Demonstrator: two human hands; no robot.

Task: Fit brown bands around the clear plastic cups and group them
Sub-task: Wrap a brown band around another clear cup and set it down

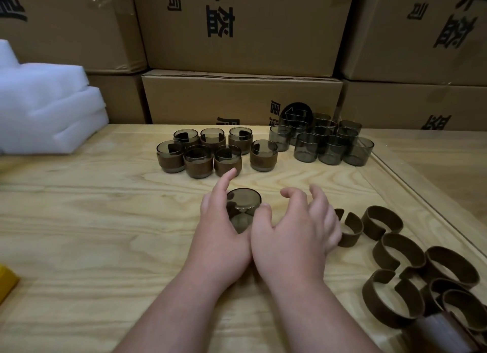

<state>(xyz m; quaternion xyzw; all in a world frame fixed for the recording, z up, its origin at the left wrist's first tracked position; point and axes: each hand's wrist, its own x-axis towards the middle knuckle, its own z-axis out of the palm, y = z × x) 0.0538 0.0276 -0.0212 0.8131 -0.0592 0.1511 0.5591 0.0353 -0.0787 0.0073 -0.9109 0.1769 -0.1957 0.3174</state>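
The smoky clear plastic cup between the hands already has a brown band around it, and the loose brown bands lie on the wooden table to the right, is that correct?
Not quite. In the head view, the smoky clear plastic cup gripped by the left hand is bare, with no band fitted. The loose brown bands do lie on the wooden table to the right.

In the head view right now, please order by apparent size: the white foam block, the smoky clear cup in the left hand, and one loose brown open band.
1. White foam block, clearly largest.
2. and 3. Smoky clear cup held by the left hand and loose brown open band look alike; nearness to the camera differs, so I do not rank them.
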